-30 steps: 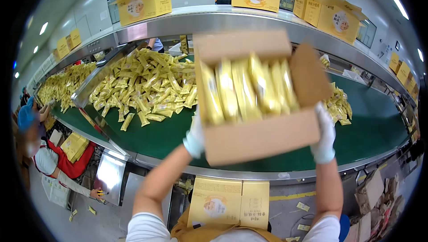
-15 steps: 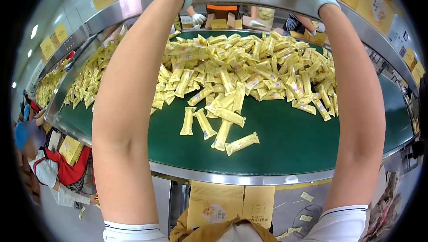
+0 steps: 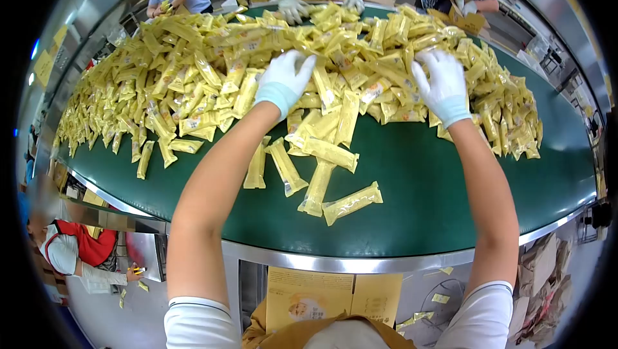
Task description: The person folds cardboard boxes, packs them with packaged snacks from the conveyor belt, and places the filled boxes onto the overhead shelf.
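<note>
A wide heap of yellow wrapped packets [image 3: 212, 72] covers the far half of the green belt [image 3: 412, 201]. My left hand [image 3: 285, 79], in a white glove, rests on the middle of the heap, thumb and fingers apart, with nothing held. My right hand [image 3: 442, 79], also gloved, lies on the heap further right with its fingers spread. Between my arms and nearer to me, several loose packets [image 3: 330, 154] lie on the belt. A flat printed yellow carton [image 3: 309, 294] is below the belt's near edge, in front of my body.
Across the belt, a co-worker's gloved hands [image 3: 293, 8] touch the heap's far edge. Two more co-workers stand at the far left and far right. A person in red [image 3: 90, 246] sits at the lower left. Brown paper [image 3: 541, 284] is piled at the lower right.
The filled box seen a second ago is out of view. My hands have come down from the overhead shelf onto the heap, and the view has tilted lower.
</note>
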Tool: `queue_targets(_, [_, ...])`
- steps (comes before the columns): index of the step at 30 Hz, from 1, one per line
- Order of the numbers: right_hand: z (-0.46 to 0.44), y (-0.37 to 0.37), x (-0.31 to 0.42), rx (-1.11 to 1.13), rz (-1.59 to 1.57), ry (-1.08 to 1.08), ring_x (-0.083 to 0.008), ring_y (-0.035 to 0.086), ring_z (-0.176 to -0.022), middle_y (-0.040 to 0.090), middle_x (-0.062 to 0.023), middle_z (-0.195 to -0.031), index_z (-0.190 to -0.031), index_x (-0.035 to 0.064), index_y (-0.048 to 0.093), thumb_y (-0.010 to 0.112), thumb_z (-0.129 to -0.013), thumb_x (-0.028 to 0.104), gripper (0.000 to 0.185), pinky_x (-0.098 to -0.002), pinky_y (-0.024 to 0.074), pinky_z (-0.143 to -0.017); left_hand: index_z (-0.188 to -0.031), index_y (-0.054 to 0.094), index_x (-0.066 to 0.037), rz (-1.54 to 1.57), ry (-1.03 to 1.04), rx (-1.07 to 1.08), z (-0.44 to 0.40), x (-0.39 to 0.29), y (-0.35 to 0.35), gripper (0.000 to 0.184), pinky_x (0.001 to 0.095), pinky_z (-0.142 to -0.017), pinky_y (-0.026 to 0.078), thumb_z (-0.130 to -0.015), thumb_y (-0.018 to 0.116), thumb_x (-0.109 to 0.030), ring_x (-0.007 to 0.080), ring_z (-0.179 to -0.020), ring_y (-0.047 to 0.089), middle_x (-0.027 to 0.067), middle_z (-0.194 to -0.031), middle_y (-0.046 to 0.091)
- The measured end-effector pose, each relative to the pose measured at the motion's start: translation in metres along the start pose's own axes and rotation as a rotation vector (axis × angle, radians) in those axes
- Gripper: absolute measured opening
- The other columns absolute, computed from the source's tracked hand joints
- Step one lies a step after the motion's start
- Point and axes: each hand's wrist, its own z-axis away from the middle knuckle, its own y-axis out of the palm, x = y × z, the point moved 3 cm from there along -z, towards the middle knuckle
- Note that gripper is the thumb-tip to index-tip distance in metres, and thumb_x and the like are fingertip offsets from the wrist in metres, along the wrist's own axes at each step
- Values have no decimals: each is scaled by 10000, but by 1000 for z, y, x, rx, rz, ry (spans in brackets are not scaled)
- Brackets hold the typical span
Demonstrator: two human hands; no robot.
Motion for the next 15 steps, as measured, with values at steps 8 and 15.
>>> queue_targets(8, [23,132,-46,832,32,684,-465,214,-1501,252,-37,-1666,-1553,398,355,150,-836,878,887,-760,64,-1112,-1509,428,-71,-187,-315,413,-37,43,89,1112,419,-1060,446,-785,326,-909,325,-1292,570,235,-1361,604])
queue_targets(15, [13,153,-42,861,-1,669,-456,167,-1517,292,-67,-1647,-1536,282,432,130,-821,890,985,-721,-61,-1140,-1518,442,-189,-237,-216,436,-31,26,125,1067,593,-1111,260,-740,382,-916,330,-1328,527,197,-1435,550])
